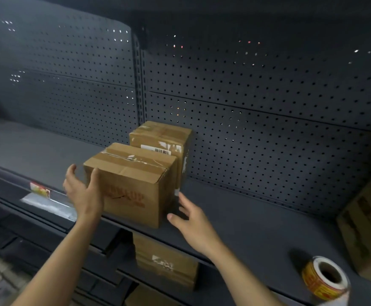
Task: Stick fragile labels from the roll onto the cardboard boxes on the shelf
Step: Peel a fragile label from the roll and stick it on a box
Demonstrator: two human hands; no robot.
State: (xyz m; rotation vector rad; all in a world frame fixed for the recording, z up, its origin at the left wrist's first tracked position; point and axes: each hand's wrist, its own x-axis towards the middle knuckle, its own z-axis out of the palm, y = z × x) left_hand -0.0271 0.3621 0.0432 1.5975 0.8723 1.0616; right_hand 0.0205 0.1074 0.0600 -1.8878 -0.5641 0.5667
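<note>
Two taped cardboard boxes are set one behind the other on the dark shelf [257, 217], near the perforated back panel [268, 89]. The front box [131, 184] is printed in red on its near face; the rear box [162, 138] is taller and carries a barcode sticker on top.

The left hand [83, 193] is placed at the front box's left near corner. Its fingers [95, 175] are held fairly straight and spread wide, one laid against the near face and another reaching past the left side, so the corner is straddled rather than clasped.

The right hand [193, 219] is held low beside the front box's right side, with its fingers [182, 197] spread wide and nothing held. Whether they touch the box cannot be told.

The label roll [325, 277] is seen lying on the shelf at the lower right, its core facing the camera and yellow-and-red labels wound on it, well apart from both hands.

Another box [164, 261] is seen on the shelf level below, and more cartons [367, 217] are stacked at the right edge.
</note>
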